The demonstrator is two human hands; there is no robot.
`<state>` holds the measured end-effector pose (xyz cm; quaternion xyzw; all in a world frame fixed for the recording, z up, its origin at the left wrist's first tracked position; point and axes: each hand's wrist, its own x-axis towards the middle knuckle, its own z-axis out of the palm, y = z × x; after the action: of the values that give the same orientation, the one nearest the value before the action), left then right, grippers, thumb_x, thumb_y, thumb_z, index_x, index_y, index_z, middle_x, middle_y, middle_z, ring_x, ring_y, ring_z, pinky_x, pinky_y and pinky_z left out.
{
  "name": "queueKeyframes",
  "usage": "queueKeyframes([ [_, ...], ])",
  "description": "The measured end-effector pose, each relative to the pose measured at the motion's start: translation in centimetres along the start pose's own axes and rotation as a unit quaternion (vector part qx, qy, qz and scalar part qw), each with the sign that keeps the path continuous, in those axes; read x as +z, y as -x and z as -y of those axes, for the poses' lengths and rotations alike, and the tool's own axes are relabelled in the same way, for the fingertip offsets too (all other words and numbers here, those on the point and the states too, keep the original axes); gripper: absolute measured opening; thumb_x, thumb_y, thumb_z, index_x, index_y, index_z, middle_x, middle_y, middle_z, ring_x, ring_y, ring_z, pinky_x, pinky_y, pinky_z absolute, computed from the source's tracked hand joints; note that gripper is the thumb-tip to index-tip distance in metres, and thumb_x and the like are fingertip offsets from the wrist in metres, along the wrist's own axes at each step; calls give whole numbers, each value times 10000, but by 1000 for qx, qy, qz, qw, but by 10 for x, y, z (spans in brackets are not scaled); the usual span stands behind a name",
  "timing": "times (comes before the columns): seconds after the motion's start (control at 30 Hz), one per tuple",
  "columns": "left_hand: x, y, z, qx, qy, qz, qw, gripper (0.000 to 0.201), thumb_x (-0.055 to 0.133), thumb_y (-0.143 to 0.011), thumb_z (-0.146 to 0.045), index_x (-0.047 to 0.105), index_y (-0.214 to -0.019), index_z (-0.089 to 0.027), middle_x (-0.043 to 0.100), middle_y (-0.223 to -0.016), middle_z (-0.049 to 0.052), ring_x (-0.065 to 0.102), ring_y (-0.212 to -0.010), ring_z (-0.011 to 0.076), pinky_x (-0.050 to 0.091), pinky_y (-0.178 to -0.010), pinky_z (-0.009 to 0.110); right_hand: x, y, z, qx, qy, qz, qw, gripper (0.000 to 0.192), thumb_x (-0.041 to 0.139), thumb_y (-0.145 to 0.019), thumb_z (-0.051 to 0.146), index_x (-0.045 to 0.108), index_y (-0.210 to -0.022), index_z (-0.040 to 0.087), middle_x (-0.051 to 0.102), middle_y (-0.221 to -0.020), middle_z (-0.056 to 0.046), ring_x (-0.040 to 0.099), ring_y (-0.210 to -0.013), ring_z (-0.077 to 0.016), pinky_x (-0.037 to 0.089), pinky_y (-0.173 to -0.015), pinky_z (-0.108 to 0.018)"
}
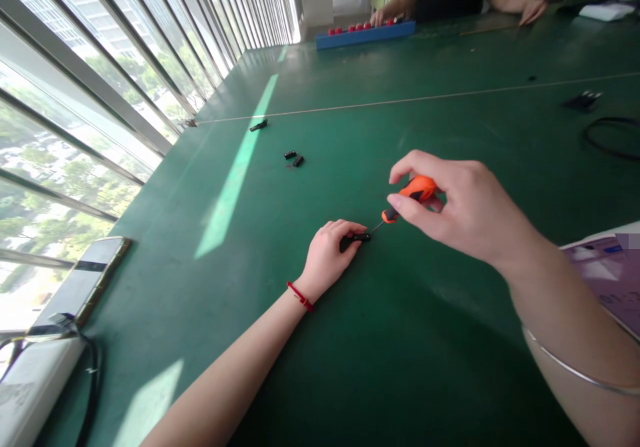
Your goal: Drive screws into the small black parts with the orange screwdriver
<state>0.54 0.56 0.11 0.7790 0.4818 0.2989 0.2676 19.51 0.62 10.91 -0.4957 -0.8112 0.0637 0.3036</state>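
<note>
Low over the green table, my left hand [333,250] pinches a small black part [361,237] between thumb and fingers; its exact kind is too small to tell. My right hand [455,207] is curled around the orange and black handle of a screwdriver [419,188]. The thin shaft slants down to the left, and its tip meets or nearly meets the right end of the black part. Farther up the table lie two small black pieces [298,161] close together. Beyond them is another slim black piece [259,125] in a strip of sunlight.
A phone [100,273] and a white power strip [37,393] with a black cable lie at left by the barred window. At the far edge, a person's hand [395,10] touches a blue rack [365,36] with red knobs. A black cable [613,139] and a purple sheet [600,273] are right.
</note>
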Motion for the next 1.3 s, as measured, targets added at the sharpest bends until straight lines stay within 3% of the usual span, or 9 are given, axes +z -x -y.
queueKeyframes([
  [0.1,0,0,0,-2,-2,0,1000,241,571,-779,-93,645,-973,-216,672,-934,17,586,-874,178,475,-822,326,-1,0,-2,1,4,1,1000,186,501,-832,363,609,-771,224,536,-561,33,444,-474,-102,306,-500,-243],
  [0.23,0,0,0,-1,-3,1,1000,225,573,-781,-93,644,-957,-215,674,-926,13,584,-867,178,475,-823,327,0,0,-4,-14,-7,-9,1000,241,596,-719,305,557,-949,242,561,-644,27,488,-529,-130,331,-509,-253],
  [0.43,0,1,1,2,-5,3,1000,234,567,-789,-98,644,-977,-212,669,-933,15,584,-872,176,472,-821,324,-1,0,-5,-15,21,5,1000,122,525,-799,334,564,-751,229,421,-472,54,354,-402,-91,263,-452,-235],
  [0.57,0,1,0,-1,-6,5,1000,218,565,-790,-98,644,-959,-212,671,-936,15,579,-879,181,469,-825,329,-2,1,-3,-31,5,6,999,232,561,-719,268,536,-947,230,521,-642,30,444,-498,-113,322,-487,-242],
  [0.77,1,2,0,7,-8,4,1000,266,551,-795,-92,619,-1023,-211,653,-950,22,575,-885,176,458,-833,325,-1,1,-3,-29,43,-5,999,139,505,-820,345,570,-770,232,463,-508,39,410,-444,-114,291,-490,-251],
  [0.87,2,4,-2,3,-58,-17,998,295,560,-794,-117,590,-1074,-204,626,-1011,40,561,-942,194,434,-841,343,-3,0,-1,-22,18,-4,1000,175,549,-748,291,562,-916,240,558,-647,19,484,-534,-139,340,-539,-265],
  [1.07,1,4,-6,-44,-139,-20,989,126,584,-800,-225,622,-919,-204,599,-870,24,540,-876,202,395,-758,343,-7,0,1,7,43,39,998,250,432,-861,400,596,-773,233,535,-574,14,478,-518,-140,318,-551,-271],
  [1.2,-1,3,-6,-43,-130,-14,990,106,582,-802,-224,630,-897,-216,594,-843,11,531,-850,186,381,-742,329,-7,0,1,6,10,37,999,232,528,-763,311,556,-979,229,576,-698,12,509,-581,-141,332,-562,-262],
  [1.3,-1,3,-6,-41,-125,-17,991,107,583,-801,-222,633,-896,-215,591,-844,9,528,-849,182,378,-743,326,-6,1,3,11,56,28,998,215,502,-798,404,582,-895,229,528,-608,11,481,-554,-154,318,-558,-275],
])
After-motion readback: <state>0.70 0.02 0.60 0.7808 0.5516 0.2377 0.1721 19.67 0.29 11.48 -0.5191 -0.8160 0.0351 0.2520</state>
